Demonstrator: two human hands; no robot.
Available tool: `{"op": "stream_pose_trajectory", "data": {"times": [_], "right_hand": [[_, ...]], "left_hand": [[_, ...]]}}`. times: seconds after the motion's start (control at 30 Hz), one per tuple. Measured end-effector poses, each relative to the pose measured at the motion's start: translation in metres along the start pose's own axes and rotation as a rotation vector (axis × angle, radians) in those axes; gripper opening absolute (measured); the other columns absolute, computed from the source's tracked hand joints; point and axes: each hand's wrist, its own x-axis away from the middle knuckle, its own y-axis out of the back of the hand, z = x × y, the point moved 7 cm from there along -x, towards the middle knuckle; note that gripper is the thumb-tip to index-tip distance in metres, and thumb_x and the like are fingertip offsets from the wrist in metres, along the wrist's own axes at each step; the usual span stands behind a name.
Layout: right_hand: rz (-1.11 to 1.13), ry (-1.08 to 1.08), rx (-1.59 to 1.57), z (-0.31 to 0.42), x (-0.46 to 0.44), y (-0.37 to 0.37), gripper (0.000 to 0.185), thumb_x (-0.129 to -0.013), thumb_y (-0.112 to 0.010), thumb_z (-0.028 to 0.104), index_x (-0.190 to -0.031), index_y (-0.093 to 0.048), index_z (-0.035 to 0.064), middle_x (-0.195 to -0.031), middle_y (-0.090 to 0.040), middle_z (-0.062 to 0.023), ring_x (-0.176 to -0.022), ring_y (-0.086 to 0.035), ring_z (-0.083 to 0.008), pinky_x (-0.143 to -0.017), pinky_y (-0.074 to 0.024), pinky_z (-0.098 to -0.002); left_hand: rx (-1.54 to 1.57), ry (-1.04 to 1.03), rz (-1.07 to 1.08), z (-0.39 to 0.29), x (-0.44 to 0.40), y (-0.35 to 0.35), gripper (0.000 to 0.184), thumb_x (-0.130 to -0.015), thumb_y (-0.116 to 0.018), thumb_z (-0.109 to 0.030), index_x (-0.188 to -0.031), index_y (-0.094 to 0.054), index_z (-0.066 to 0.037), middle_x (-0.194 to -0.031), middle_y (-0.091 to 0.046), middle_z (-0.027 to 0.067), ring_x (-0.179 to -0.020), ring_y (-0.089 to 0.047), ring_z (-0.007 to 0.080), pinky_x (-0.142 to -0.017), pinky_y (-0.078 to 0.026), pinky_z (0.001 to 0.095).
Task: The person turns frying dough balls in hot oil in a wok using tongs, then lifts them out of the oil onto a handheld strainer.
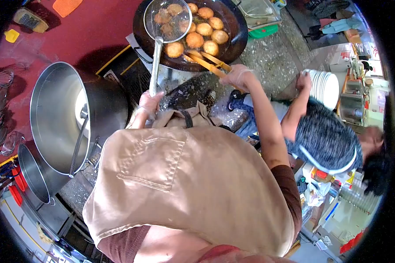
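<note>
My left hand (150, 104), in what looks like a clear glove, is closed round the metal handle of a mesh skimmer (157, 57). Its round basket is over the left part of a dark wok (235, 48), with several browned pieces seen in or through the mesh. Long wooden chopsticks (208, 65) are gripped in my right hand (239, 78), also gloved; their tips reach the near edge of the frying food, slightly apart. Several golden round fritters (204, 29) float in the oil. Whether the chopsticks pinch one is unclear.
A large steel pot (57, 118) stands left with a ladle-like handle (78, 147) in it, beside a smaller pot (33, 173). To my right, a blurred co-worker (324, 136) holds stacked white plates (322, 89). Whisks (2, 79) line the far left.
</note>
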Motion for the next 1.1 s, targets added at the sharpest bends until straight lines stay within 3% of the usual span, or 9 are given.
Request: {"op": "stream_pose_trajectory", "data": {"times": [0.43,0.5,0.77,1.1], "right_hand": [[0.000,0.011,-0.002,-0.001,-0.001,-0.001,0.062,-0.066,-0.074,0.046,-0.104,-0.064,-0.0017,-0.104,-0.065,-0.0179,-0.098,-0.061,-0.0292,-0.085,-0.0463,-0.0373],[-0.007,0.007,-0.009,0.000,0.001,0.001,0.062,-0.066,-0.074,0.047,-0.103,-0.064,-0.0022,-0.104,-0.065,-0.0179,-0.097,-0.061,-0.0292,-0.085,-0.0464,-0.0372],[-0.007,0.037,0.054,-0.007,-0.013,-0.008,0.063,-0.066,-0.074,0.048,-0.101,-0.064,-0.0039,-0.103,-0.064,-0.0222,-0.097,-0.062,-0.0310,-0.084,-0.0471,-0.0385],[0.004,0.006,0.037,0.001,0.001,-0.002,0.063,-0.067,-0.074,0.047,-0.104,-0.064,-0.0022,-0.106,-0.064,-0.0194,-0.100,-0.061,-0.0308,-0.086,-0.0472,-0.0379]], "left_hand": [[0.010,0.004,-0.032,-0.002,0.000,0.002,0.024,-0.078,-0.073,-0.024,-0.076,-0.057,-0.007,-0.051,-0.051,-0.0007,-0.038,-0.045,0.0095,-0.035,-0.036,0.0268],[-0.021,0.001,-0.012,-0.004,0.001,0.001,0.026,-0.082,-0.070,-0.025,-0.076,-0.051,-0.008,-0.052,-0.049,-0.0009,-0.038,-0.045,0.0104,-0.036,-0.037,0.0269],[-0.019,0.033,-0.010,-0.004,0.003,0.001,0.026,-0.082,-0.070,-0.026,-0.076,-0.052,-0.008,-0.053,-0.049,-0.0009,-0.038,-0.044,0.0103,-0.035,-0.036,0.0271],[0.013,0.020,0.003,-0.004,0.001,0.000,0.025,-0.081,-0.072,-0.024,-0.078,-0.053,-0.007,-0.052,-0.049,-0.0010,-0.036,-0.043,0.0102,-0.034,-0.036,0.0266]]}}
